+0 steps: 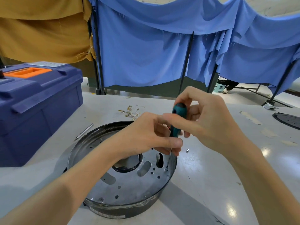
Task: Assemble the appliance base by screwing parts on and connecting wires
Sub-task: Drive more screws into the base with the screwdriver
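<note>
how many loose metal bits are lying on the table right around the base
2: a slim metal rod on the table left of the appliance base, and a small nut-like piece to its right. The hands may hide others.

We are in what looks like a workshop or assembly station, partitioned off by blue cloth (146,51) and mustard cloth (43,30) hung over dark metal stands (186,62) on a pale, glossy floor. We see a white worktable (211,168) scuffed and patched with tape, carrying a navy toolbox (40,111) with an orange handle, a loose screwdriver bit (84,132), a tangle of thin wires with terminals (131,111) and a stray small metal part (187,150). A round metal appliance base (123,184) with punched holes sits on it under a teal-handled screwdriver (177,119).
</note>
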The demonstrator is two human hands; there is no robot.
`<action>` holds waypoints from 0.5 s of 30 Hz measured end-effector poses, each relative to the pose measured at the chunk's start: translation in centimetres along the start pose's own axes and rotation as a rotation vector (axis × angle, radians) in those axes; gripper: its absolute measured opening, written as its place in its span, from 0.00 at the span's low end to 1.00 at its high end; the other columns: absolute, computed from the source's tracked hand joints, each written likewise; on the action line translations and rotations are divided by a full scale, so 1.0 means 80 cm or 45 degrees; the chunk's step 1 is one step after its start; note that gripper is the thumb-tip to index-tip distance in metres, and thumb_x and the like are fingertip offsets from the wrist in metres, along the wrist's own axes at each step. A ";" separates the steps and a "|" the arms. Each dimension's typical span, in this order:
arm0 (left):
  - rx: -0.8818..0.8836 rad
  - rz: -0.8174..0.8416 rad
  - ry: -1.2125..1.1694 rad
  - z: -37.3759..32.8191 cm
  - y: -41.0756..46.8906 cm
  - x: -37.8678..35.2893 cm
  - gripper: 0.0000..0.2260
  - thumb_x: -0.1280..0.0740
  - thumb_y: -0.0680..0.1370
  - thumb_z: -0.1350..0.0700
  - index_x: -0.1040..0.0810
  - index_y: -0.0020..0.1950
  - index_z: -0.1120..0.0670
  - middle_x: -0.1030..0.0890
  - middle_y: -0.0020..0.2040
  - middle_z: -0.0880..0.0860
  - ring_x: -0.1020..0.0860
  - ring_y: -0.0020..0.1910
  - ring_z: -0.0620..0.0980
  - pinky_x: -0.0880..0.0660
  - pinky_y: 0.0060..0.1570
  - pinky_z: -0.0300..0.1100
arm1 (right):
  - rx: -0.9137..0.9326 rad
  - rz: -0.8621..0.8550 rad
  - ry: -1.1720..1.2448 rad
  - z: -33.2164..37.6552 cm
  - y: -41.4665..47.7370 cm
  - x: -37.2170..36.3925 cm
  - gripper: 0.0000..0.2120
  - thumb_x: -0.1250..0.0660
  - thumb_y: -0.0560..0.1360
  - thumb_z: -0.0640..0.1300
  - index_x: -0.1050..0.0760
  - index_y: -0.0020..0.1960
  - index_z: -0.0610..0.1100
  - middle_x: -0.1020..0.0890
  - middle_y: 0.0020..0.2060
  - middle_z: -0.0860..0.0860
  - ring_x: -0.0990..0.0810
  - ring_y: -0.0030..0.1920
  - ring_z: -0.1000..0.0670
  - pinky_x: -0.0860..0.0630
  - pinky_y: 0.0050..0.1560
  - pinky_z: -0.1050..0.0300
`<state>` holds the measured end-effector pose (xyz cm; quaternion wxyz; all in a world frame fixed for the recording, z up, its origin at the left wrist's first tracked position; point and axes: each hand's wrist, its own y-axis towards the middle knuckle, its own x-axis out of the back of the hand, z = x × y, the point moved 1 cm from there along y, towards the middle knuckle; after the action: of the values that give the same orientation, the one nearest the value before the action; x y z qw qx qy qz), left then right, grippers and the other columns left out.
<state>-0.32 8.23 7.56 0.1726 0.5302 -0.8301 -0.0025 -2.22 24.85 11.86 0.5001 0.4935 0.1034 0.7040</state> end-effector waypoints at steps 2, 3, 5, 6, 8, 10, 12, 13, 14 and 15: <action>-0.025 0.004 0.030 0.002 0.002 -0.002 0.09 0.28 0.75 0.59 0.20 0.55 0.58 0.15 0.46 0.58 0.15 0.45 0.56 0.18 0.46 0.45 | -0.027 -0.039 -0.013 0.000 0.000 -0.003 0.19 0.26 0.67 0.59 0.32 0.39 0.47 0.23 0.31 0.51 0.24 0.27 0.47 0.24 0.26 0.59; -0.029 0.014 0.044 0.002 0.003 -0.002 0.09 0.28 0.76 0.59 0.20 0.55 0.58 0.15 0.45 0.58 0.15 0.45 0.56 0.18 0.47 0.47 | -0.033 -0.047 -0.061 0.000 0.001 -0.003 0.22 0.27 0.66 0.61 0.32 0.39 0.46 0.23 0.30 0.49 0.25 0.27 0.46 0.25 0.26 0.57; -0.006 0.060 0.046 -0.001 0.005 -0.001 0.06 0.30 0.77 0.60 0.20 0.53 0.58 0.15 0.45 0.58 0.15 0.46 0.56 0.18 0.49 0.49 | -0.045 -0.015 -0.073 0.000 0.002 0.001 0.21 0.27 0.66 0.62 0.28 0.40 0.45 0.21 0.32 0.50 0.23 0.26 0.46 0.23 0.26 0.54; 0.020 0.095 0.045 -0.002 0.006 0.001 0.05 0.31 0.78 0.61 0.19 0.53 0.57 0.15 0.45 0.57 0.15 0.47 0.56 0.19 0.49 0.48 | -0.046 0.012 -0.015 -0.001 0.002 0.003 0.17 0.26 0.68 0.59 0.24 0.43 0.46 0.20 0.34 0.53 0.22 0.26 0.46 0.23 0.26 0.56; 0.078 0.163 0.048 -0.005 0.007 0.005 0.05 0.33 0.79 0.63 0.19 0.53 0.56 0.14 0.45 0.57 0.16 0.49 0.55 0.19 0.50 0.45 | -0.025 0.045 0.098 -0.001 0.000 0.005 0.07 0.26 0.73 0.50 0.19 0.46 0.47 0.19 0.34 0.55 0.20 0.26 0.48 0.25 0.26 0.64; 0.094 0.195 0.039 -0.007 0.007 0.007 0.06 0.33 0.78 0.63 0.20 0.54 0.57 0.14 0.47 0.57 0.16 0.49 0.55 0.20 0.52 0.45 | -0.008 0.032 0.107 -0.001 -0.001 0.004 0.06 0.26 0.73 0.46 0.19 0.42 0.44 0.20 0.31 0.53 0.20 0.25 0.51 0.27 0.26 0.67; 0.055 0.156 0.013 -0.010 0.009 0.005 0.09 0.29 0.76 0.62 0.20 0.55 0.56 0.15 0.48 0.61 0.16 0.48 0.59 0.19 0.53 0.48 | -0.052 -0.029 0.068 -0.002 0.000 -0.001 0.13 0.25 0.70 0.50 0.24 0.38 0.43 0.22 0.28 0.51 0.22 0.22 0.50 0.29 0.23 0.65; 0.030 0.120 -0.006 -0.011 0.010 0.002 0.11 0.27 0.74 0.61 0.19 0.55 0.55 0.16 0.48 0.62 0.16 0.47 0.61 0.19 0.52 0.50 | -0.073 -0.071 0.006 -0.003 0.001 -0.004 0.18 0.25 0.69 0.54 0.27 0.36 0.42 0.24 0.27 0.50 0.24 0.22 0.50 0.30 0.22 0.63; 0.012 0.087 -0.023 -0.011 0.011 0.000 0.11 0.26 0.73 0.61 0.19 0.55 0.55 0.16 0.48 0.63 0.16 0.46 0.62 0.19 0.51 0.52 | -0.083 -0.108 -0.085 -0.004 0.002 -0.006 0.22 0.26 0.67 0.59 0.30 0.35 0.43 0.26 0.26 0.49 0.27 0.23 0.49 0.30 0.23 0.59; 0.008 0.062 -0.036 -0.010 0.012 -0.002 0.11 0.26 0.74 0.61 0.19 0.55 0.55 0.16 0.47 0.63 0.16 0.45 0.62 0.18 0.49 0.52 | -0.090 -0.130 -0.172 -0.004 0.003 -0.007 0.24 0.28 0.66 0.62 0.33 0.33 0.44 0.28 0.25 0.49 0.30 0.24 0.49 0.30 0.24 0.58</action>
<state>-0.85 8.95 8.44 0.1592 0.5102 -0.8452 -0.0032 -2.61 24.38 11.48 0.5582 0.5162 0.0694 0.6459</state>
